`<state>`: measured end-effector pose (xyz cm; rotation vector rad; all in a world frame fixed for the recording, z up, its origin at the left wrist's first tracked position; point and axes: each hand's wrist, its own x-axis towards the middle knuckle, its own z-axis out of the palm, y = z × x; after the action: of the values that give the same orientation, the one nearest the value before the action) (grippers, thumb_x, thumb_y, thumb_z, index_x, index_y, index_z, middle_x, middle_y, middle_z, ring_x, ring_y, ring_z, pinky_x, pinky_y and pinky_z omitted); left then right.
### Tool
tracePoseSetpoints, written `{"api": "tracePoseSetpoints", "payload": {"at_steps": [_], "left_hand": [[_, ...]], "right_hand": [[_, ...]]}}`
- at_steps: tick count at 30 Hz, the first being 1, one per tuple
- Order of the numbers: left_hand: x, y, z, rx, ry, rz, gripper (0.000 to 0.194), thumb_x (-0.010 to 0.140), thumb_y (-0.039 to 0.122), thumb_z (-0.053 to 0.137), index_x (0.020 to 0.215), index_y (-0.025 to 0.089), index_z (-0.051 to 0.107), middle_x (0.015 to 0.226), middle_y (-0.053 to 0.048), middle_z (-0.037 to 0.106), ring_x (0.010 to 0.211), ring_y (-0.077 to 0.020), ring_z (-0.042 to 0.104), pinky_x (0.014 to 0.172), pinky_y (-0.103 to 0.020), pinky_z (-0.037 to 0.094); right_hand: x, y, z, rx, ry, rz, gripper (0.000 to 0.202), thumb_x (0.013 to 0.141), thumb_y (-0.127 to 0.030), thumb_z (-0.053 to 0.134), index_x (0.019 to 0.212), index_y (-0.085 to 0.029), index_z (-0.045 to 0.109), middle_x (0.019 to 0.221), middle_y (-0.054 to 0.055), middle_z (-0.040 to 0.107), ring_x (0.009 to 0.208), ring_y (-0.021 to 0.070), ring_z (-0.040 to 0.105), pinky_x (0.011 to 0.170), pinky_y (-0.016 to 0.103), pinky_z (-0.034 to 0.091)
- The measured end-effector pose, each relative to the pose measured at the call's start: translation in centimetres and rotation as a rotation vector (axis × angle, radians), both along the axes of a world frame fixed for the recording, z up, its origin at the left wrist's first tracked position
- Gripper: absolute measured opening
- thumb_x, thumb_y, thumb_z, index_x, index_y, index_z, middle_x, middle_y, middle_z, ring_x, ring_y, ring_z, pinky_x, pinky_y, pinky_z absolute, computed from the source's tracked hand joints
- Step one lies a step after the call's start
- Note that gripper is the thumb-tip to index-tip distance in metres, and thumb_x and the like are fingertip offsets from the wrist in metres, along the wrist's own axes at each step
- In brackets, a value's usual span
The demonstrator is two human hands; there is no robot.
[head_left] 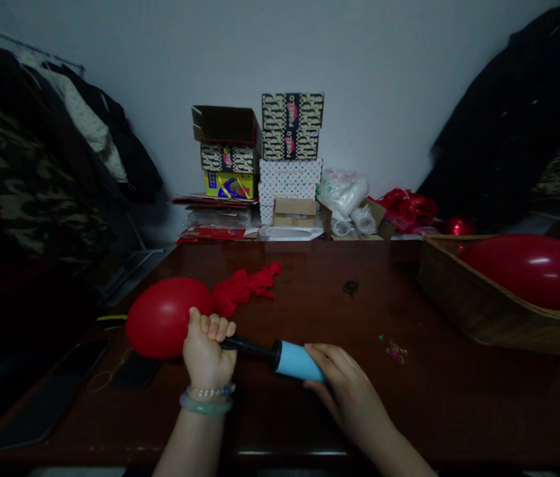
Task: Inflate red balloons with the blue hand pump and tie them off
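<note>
A hand balloon pump (293, 361) with a blue barrel and a black rod lies across the space between my hands, over the table. My left hand (210, 350), with a bead bracelet and a jade bangle, is closed round the pump's black end and the neck of an inflated red balloon (163, 319). That neck is hidden by the fingers. Around the blue barrel's right end, my right hand (346, 379) is wrapped. Just beyond the balloon lies a pile of limp red balloons (242, 288).
On the right a woven basket (488, 321) holds a large red balloon (533, 270). Small coloured bands (396, 351) and a black cord (350, 287) lie on the brown table (309, 285). A dark phone-like slab (51, 397) is at left. Stacked boxes (289, 172) stand behind.
</note>
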<state>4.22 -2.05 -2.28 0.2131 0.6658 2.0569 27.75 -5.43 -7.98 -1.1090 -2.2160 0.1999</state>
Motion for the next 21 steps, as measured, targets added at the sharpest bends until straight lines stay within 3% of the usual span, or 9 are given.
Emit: {"api": "tracePoseSetpoints", "payload": {"at_steps": [4, 9, 21], "left_hand": [[-1.9, 0.0, 0.0, 0.022, -0.035, 0.037, 0.048, 0.087, 0.034, 0.059, 0.056, 0.019, 0.026, 0.042, 0.008, 0.027, 0.035, -0.0056, 0.025, 0.038, -0.020, 0.027], [-2.0, 0.1, -0.1, 0.016, -0.048, 0.041, 0.046, 0.089, 0.031, 0.056, 0.056, 0.019, 0.026, 0.042, 0.008, 0.027, 0.035, -0.0059, 0.024, 0.038, -0.020, 0.026], [4.0, -0.1, -1.4, -0.022, -0.023, -0.077, 0.048, 0.083, 0.039, 0.063, 0.056, 0.019, 0.029, 0.044, 0.009, 0.027, 0.036, -0.0048, 0.025, 0.039, -0.020, 0.027]], "right_hand": [[1.1, 0.6, 0.1, 0.015, -0.039, 0.005, 0.044, 0.089, -0.029, 0.059, 0.132, -0.023, 0.049, 0.122, 0.010, 0.060, 0.110, 0.0240, 0.058, 0.094, 0.043, 0.050], [1.2, 0.5, 0.1, 0.024, -0.057, 0.006, 0.042, 0.090, -0.029, 0.057, 0.131, -0.020, 0.050, 0.120, 0.011, 0.061, 0.107, 0.0241, 0.058, 0.093, 0.043, 0.051], [-0.8, -1.0, 0.0, 0.024, 0.023, -0.027, 0.045, 0.087, -0.020, 0.059, 0.130, -0.021, 0.049, 0.115, 0.012, 0.062, 0.101, 0.0265, 0.060, 0.087, 0.045, 0.053]]}}
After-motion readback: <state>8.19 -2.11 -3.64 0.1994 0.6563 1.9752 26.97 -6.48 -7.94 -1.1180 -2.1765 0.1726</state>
